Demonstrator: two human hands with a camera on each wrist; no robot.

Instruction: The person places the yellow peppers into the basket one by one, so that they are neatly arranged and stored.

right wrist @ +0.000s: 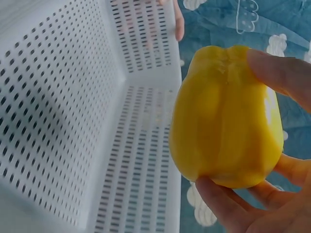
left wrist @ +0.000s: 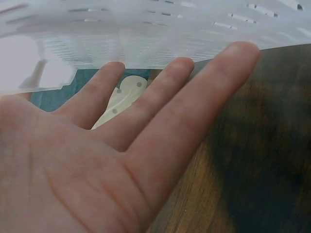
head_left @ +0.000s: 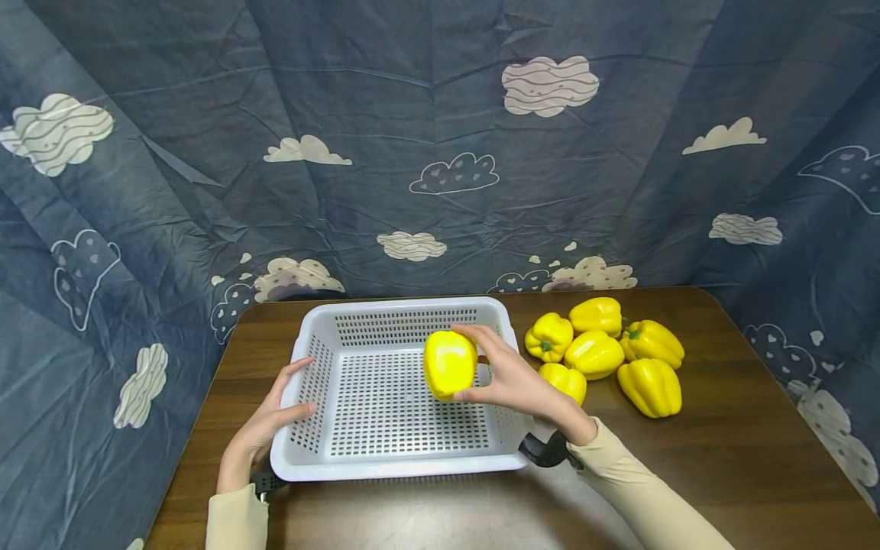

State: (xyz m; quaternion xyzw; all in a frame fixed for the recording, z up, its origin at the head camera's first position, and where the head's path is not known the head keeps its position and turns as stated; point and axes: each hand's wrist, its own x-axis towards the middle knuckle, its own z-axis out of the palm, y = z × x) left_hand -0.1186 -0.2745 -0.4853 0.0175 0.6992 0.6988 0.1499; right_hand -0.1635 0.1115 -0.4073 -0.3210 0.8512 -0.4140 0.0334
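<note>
My right hand [head_left: 509,378] holds a yellow bell pepper [head_left: 450,365] above the right half of a white perforated plastic basket [head_left: 395,473]. In the right wrist view the fingers and thumb clasp the pepper [right wrist: 223,121] at opposite ends, with the basket wall [right wrist: 138,160] beside it. My left hand [head_left: 264,428] grips the left rim of the basket, thumb and index finger reaching over to the inner side. Seen from the left wrist, the other fingers [left wrist: 165,107] extend along the outside, fingertips right at the basket wall [left wrist: 160,29].
Several yellow bell peppers [head_left: 594,354] lie grouped on the brown wooden table [head_left: 742,458], right of the basket. One pepper [head_left: 564,382] sits close to the basket's right side, partly behind the right hand. A blue cloud-patterned cloth [head_left: 385,99] hangs behind the table.
</note>
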